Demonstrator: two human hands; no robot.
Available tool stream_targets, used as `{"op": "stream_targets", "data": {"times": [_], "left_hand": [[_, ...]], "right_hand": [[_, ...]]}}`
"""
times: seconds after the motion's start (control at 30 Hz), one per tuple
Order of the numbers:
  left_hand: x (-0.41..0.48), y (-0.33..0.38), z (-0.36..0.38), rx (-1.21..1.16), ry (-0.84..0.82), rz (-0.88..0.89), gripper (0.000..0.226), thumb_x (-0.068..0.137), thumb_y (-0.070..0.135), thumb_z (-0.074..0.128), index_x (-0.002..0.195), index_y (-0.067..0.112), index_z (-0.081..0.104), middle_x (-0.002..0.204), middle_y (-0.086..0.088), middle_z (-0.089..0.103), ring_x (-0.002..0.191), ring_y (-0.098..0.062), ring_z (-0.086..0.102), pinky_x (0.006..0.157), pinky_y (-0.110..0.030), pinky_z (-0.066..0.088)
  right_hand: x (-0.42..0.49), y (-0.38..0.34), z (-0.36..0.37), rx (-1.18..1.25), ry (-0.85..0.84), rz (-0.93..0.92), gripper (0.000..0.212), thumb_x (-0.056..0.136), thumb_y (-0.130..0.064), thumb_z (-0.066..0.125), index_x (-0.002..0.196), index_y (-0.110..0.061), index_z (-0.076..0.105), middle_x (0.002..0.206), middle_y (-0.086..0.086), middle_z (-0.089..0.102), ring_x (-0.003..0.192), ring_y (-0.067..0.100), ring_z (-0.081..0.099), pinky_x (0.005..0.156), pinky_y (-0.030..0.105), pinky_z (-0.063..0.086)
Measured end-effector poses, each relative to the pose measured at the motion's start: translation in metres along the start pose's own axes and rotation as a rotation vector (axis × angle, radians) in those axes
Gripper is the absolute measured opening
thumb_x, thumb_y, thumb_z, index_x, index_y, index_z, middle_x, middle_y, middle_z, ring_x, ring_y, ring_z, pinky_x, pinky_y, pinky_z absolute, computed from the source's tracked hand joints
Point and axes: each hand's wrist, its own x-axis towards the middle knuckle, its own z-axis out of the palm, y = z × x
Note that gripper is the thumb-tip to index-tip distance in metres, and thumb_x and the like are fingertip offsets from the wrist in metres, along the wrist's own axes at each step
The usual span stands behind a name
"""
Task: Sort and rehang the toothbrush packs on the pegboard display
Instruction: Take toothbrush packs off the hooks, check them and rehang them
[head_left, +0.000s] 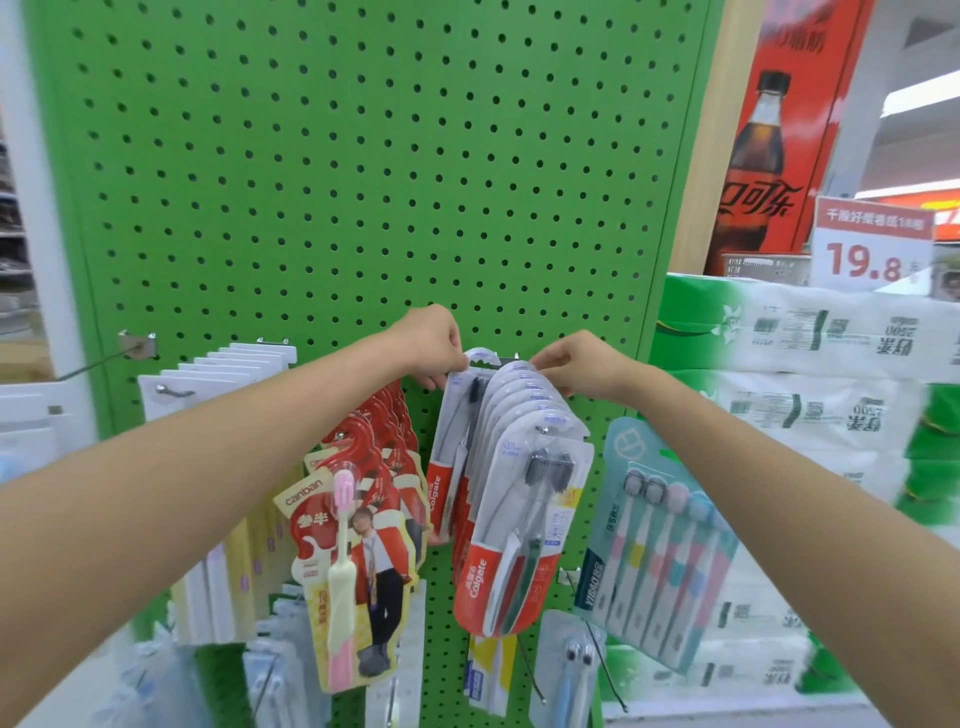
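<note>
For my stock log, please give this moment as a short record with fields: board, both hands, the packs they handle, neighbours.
board: green pegboard
left hand: pinches the top of the rear pack, which is tilted leftward
right hand: fingers curled on the tops of the row of packs
left neighbour: red packs
right neighbour: pastel pack
spare hook: bare, far left

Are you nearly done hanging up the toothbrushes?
Partly. Red packs and a pastel pack already hang. Left hand and right hand pinch the tops of the Colgate packs. One long hook is bare, so maybe more remains.
</note>
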Motion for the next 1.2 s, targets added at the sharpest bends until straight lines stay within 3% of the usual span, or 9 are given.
{"op": "stream_targets", "data": {"times": [0.17,0.3,0.43,0.7,0.8,0.87,1.0,1.1,1.2], "left_hand": [[-0.009,0.003,0.007,0.000,0.035,-0.061,0.016,0.091,0.013,0.066,0.096,-0.001,0.070,0.079,-0.014,0.073,0.070,-0.021,0.074,0.072,-0.038,0.062],[-0.020,0.009,0.007,0.022,0.079,-0.118,0.017,0.091,0.015,0.067,0.093,-0.002,0.068,0.070,-0.010,0.072,0.053,-0.014,0.070,0.059,-0.028,0.061],[-0.035,0.015,0.006,0.049,0.127,-0.136,0.015,0.091,0.012,0.067,0.093,-0.002,0.065,0.069,-0.011,0.071,0.046,-0.011,0.065,0.047,-0.021,0.054],[-0.070,0.022,-0.005,0.009,0.232,-0.142,0.014,0.090,0.015,0.068,0.088,0.002,0.070,0.069,-0.009,0.070,0.052,-0.013,0.067,0.051,-0.024,0.056],[-0.084,0.025,-0.008,-0.020,0.283,-0.139,0.014,0.090,0.014,0.068,0.086,0.001,0.070,0.069,-0.009,0.070,0.054,-0.014,0.068,0.057,-0.028,0.059],[-0.095,0.026,-0.010,-0.026,0.317,-0.132,0.015,0.088,0.015,0.069,0.085,0.001,0.071,0.070,-0.010,0.071,0.058,-0.017,0.069,0.064,-0.033,0.060],[-0.116,0.027,-0.008,-0.026,0.376,-0.110,0.019,0.083,0.015,0.069,0.083,-0.004,0.072,0.068,-0.011,0.066,0.057,-0.020,0.058,0.072,-0.039,0.060],[-0.135,0.029,-0.007,0.005,0.391,-0.105,0.013,0.083,0.016,0.070,0.075,0.005,0.068,0.066,-0.008,0.058,0.054,-0.019,0.051,0.070,-0.039,0.058],[-0.153,0.030,-0.007,0.013,0.407,-0.087,0.013,0.082,0.016,0.070,0.071,0.010,0.066,0.069,-0.006,0.055,0.056,-0.018,0.050,0.072,-0.041,0.059]], "right_hand": [[-0.008,-0.017,0.003,0.021,0.007,0.025,0.038,0.100,0.000,0.035,0.128,-0.003,0.059,0.119,0.011,0.062,0.084,0.009,0.057,0.070,0.020,0.046],[-0.018,-0.026,0.003,0.039,0.044,-0.004,0.044,0.104,-0.028,0.039,0.125,0.006,0.058,0.129,0.022,0.059,0.115,0.038,0.057,0.094,0.044,0.047],[-0.030,-0.036,0.006,0.052,0.043,-0.050,0.044,0.105,-0.035,0.038,0.128,-0.005,0.061,0.131,0.009,0.060,0.115,0.021,0.055,0.094,0.027,0.037],[-0.067,-0.056,0.019,0.017,0.112,-0.115,0.053,0.106,-0.037,0.032,0.127,0.006,0.056,0.128,0.027,0.059,0.118,0.039,0.057,0.099,0.039,0.045],[-0.076,-0.061,0.018,0.002,0.184,-0.139,0.056,0.106,-0.037,0.032,0.121,0.011,0.056,0.104,0.024,0.067,0.093,0.035,0.064,0.083,0.038,0.050],[-0.083,-0.065,0.018,-0.037,0.225,-0.143,0.053,0.106,-0.036,0.033,0.108,0.009,0.061,0.073,0.010,0.054,0.063,0.020,0.047,0.063,0.030,0.040],[-0.096,-0.069,0.021,-0.093,0.336,-0.176,0.044,0.105,-0.030,0.038,0.079,-0.001,0.059,0.065,0.009,0.049,0.058,0.020,0.042,0.063,0.034,0.041],[-0.113,-0.078,0.029,-0.115,0.392,-0.227,0.038,0.104,-0.025,0.042,0.092,0.001,0.068,0.092,0.017,0.071,0.085,0.031,0.064,0.076,0.033,0.048],[-0.133,-0.089,0.042,-0.177,0.421,-0.274,0.030,0.102,-0.021,0.047,0.110,-0.003,0.070,0.116,0.009,0.070,0.108,0.024,0.062,0.098,0.036,0.045]]}}
